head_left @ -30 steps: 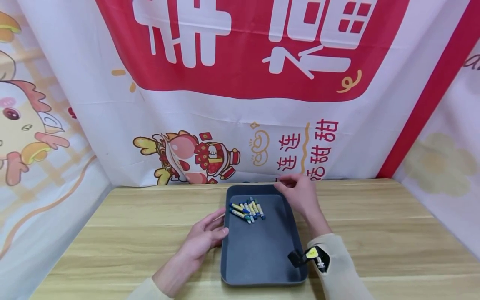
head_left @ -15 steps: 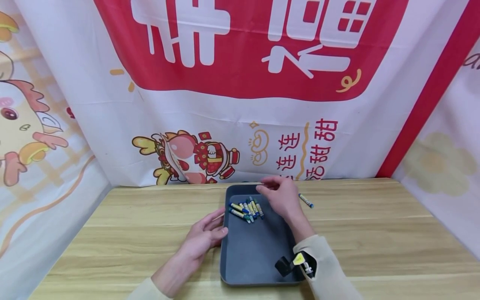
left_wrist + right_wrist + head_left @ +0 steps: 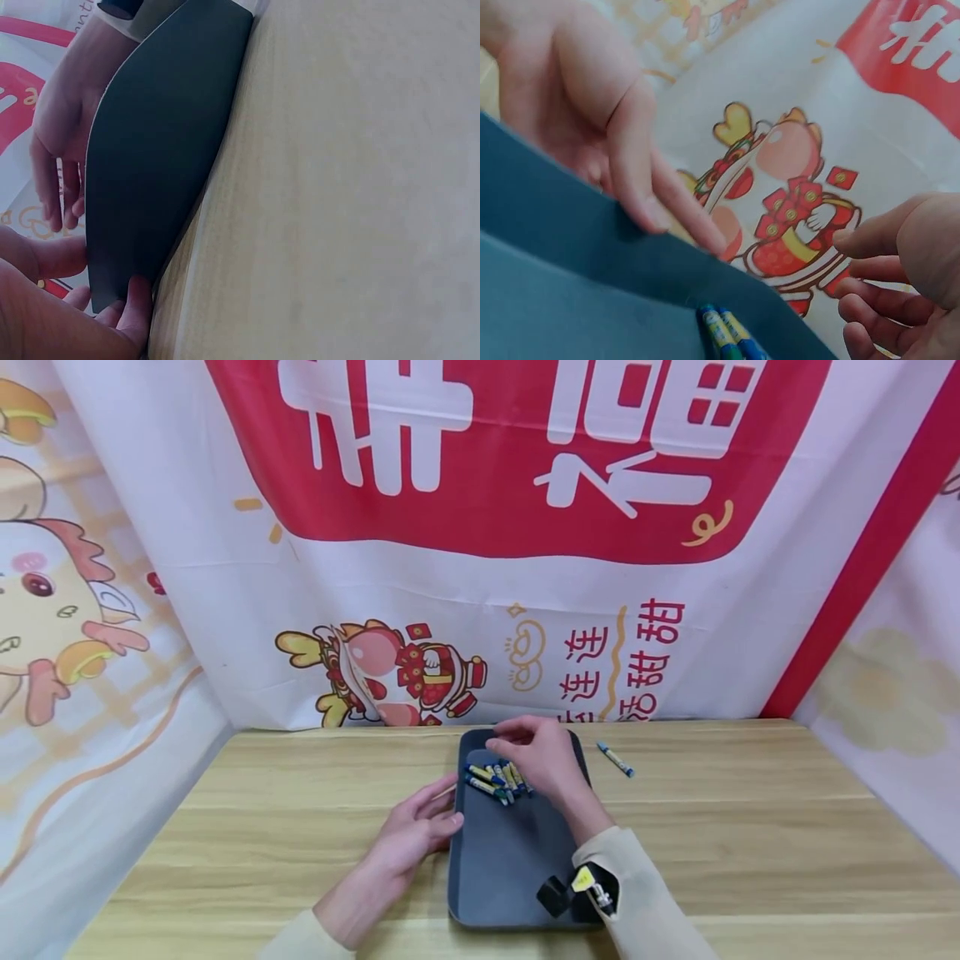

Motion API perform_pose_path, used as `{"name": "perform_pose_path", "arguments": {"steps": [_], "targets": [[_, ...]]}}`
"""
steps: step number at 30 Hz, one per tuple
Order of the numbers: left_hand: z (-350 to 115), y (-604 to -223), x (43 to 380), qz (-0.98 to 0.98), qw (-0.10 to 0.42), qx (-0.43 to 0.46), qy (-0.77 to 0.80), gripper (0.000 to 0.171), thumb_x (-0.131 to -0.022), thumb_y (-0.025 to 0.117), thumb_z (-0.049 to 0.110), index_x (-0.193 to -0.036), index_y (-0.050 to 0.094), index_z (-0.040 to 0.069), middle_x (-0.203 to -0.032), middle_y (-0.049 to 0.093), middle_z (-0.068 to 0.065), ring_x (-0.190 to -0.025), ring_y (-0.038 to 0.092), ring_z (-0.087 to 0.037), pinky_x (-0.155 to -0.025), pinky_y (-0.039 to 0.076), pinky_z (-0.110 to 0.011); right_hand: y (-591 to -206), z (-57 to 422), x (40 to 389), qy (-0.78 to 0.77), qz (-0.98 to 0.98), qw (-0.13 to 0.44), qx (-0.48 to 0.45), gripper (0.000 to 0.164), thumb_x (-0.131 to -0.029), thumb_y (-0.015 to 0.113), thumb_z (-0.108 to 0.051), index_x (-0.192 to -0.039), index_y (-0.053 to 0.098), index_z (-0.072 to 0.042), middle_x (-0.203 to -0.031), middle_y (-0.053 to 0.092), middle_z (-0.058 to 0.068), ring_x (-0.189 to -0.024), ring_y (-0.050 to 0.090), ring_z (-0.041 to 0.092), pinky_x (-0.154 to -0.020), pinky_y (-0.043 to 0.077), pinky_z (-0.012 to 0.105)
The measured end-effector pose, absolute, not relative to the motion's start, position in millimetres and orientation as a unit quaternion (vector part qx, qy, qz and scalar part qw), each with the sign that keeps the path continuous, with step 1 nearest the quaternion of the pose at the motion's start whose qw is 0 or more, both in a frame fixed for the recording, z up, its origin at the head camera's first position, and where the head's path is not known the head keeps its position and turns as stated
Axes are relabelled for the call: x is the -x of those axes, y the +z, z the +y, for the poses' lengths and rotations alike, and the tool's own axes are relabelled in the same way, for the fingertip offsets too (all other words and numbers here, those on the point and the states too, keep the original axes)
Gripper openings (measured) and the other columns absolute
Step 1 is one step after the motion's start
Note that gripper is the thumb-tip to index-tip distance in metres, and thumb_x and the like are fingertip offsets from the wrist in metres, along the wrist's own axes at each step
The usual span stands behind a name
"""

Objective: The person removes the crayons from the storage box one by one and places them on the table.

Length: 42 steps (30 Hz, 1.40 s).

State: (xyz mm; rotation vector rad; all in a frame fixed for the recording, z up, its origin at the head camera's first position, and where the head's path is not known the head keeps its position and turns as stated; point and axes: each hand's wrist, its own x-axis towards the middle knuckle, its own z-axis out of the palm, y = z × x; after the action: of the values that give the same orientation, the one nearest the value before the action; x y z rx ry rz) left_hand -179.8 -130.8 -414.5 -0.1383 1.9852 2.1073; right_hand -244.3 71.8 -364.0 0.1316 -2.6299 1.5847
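A dark grey rectangular tray [image 3: 517, 860] lies on the table. Several crayons [image 3: 487, 783] with yellow-and-blue wrappers form a loose pile toward its far left. My left hand [image 3: 408, 831] grips the tray's left side, thumb over the rim and fingers against the outer wall [image 3: 157, 142]. Above the tray's far end hovers my right hand [image 3: 543, 760], partly covering the pile in the head view. Its fingers are loosely bent, with no object between thumb and fingertips in the right wrist view. Two crayons [image 3: 721, 334] appear below that hand, close to the tray wall.
One single crayon [image 3: 617, 760] lies on the wooden table [image 3: 720, 827], right of the tray's far end. Behind the table's back edge hangs a printed white-and-red cloth [image 3: 480, 643]. A camera mount [image 3: 577, 889] on the right wrist overhangs the tray.
My right hand has moved left from the tray's far right corner to over the crayon pile, revealing the single crayon on the table. My left hand stays on the tray's side.
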Motion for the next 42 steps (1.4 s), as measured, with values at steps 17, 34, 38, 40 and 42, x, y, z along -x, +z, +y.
{"name": "perform_pose_path", "arguments": {"steps": [17,34,38,40,42], "targets": [[-134,-412,175,0.691,0.134,0.074,0.707,0.061,-0.100,0.067,0.003,-0.158,0.052,0.016,-0.161,0.052,-0.021,-0.137,0.063,-0.035,-0.101,0.061,-0.041,-394,68,256,0.468,-0.881,0.010,-0.074,0.025,-0.093,0.083,-0.025,-0.116,0.081,-0.016,-0.098,0.079,-0.002,-0.086,0.069,0.014,-0.078,0.058,0.031],[-132,-410,179,0.687,0.126,0.049,0.714,0.061,-0.099,0.067,0.001,-0.157,0.053,0.014,-0.159,0.054,-0.022,-0.136,0.064,-0.035,-0.104,0.060,-0.042,-392,74,261,0.450,-0.891,0.001,-0.056,0.026,-0.093,0.084,-0.027,-0.116,0.081,-0.016,-0.099,0.078,-0.001,-0.088,0.069,0.015,-0.079,0.058,0.033],[-132,-410,179,0.688,0.127,0.056,0.713,0.060,-0.100,0.067,0.002,-0.157,0.053,0.016,-0.159,0.055,-0.020,-0.134,0.066,-0.034,-0.103,0.060,-0.041,-393,73,263,0.444,-0.894,-0.008,-0.058,0.025,-0.093,0.084,-0.027,-0.116,0.081,-0.016,-0.100,0.078,-0.001,-0.088,0.068,0.015,-0.079,0.058,0.033],[-132,-411,180,0.687,0.129,0.058,0.713,0.059,-0.100,0.067,0.002,-0.156,0.053,0.017,-0.159,0.055,-0.019,-0.133,0.067,-0.032,-0.101,0.061,-0.040,-394,73,264,0.441,-0.896,-0.011,-0.055,0.025,-0.093,0.084,-0.027,-0.116,0.081,-0.017,-0.100,0.078,-0.001,-0.088,0.068,0.015,-0.080,0.058,0.034],[-131,-412,180,0.686,0.130,0.057,0.713,0.060,-0.100,0.067,0.002,-0.157,0.053,0.017,-0.159,0.055,-0.019,-0.133,0.067,-0.032,-0.100,0.061,-0.038,-394,73,264,0.439,-0.897,-0.013,-0.053,0.024,-0.093,0.083,-0.027,-0.116,0.081,-0.018,-0.101,0.078,-0.001,-0.089,0.068,0.015,-0.080,0.058,0.034]]}}
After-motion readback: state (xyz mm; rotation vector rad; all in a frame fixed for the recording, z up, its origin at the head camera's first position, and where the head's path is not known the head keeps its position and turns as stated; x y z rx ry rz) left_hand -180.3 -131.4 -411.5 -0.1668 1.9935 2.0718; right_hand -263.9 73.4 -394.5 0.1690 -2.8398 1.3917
